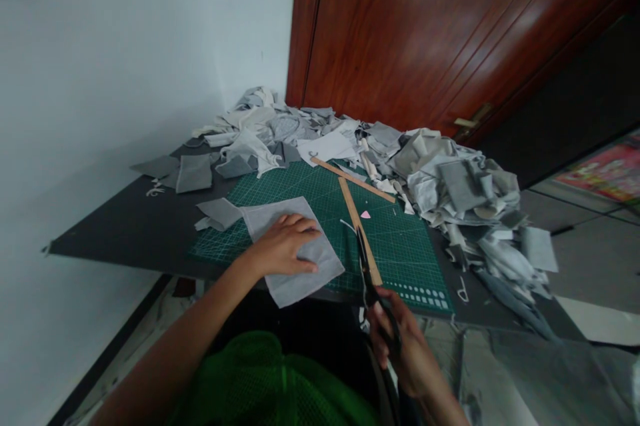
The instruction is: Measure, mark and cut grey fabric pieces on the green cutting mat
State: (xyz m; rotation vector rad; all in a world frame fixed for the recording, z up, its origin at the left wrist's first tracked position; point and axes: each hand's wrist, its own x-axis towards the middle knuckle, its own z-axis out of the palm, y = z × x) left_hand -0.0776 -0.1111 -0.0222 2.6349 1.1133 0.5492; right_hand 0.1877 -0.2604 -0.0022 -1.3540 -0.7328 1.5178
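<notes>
Left hand [286,247]: spread on your cloth [325,259]; 6 o'clock overhang could drag it.
Right hand [407,347]: gripping scissors [369,286]; overlapping blades might nudge ruler [353,209].

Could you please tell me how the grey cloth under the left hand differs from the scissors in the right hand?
The grey cloth is pale; the scissors are black. The cloth lies spread under the left hand, whereas the scissors are gripped in the right hand. The cloth is broad and four-sided, the scissors long and narrow. Both extend over the green cutting mat.
</notes>
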